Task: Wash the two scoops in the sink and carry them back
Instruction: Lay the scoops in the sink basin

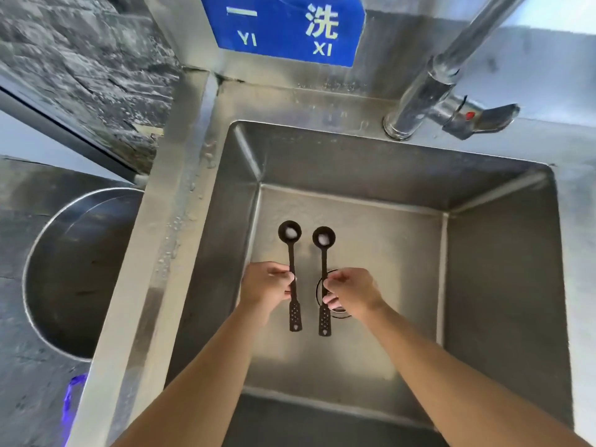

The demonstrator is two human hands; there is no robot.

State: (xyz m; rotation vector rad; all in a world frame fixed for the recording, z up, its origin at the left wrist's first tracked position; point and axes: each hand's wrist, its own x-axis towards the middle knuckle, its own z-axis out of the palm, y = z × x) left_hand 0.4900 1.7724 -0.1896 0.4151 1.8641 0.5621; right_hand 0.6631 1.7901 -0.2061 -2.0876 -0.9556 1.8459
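Observation:
Two dark brown long-handled scoops are held side by side over the steel sink (pixel 503 285), bowls pointing away from me. My left hand (pixel 266 283) pinches the handle of the left scoop (pixel 291 253). My right hand (pixel 353 291) pinches the handle of the right scoop (pixel 323 250). Each round bowl holds a white patch, maybe water or foam. The flat perforated handle ends hang below my fingers. The drain (pixel 338 312) lies mostly hidden under my right hand.
A chrome faucet (pixel 429 91) with a lever handle stands at the sink's back right rim; no water is running. A blue sign (pixel 287 27) hangs on the back wall. A large steel basin (pixel 74 272) sits to the left below the counter.

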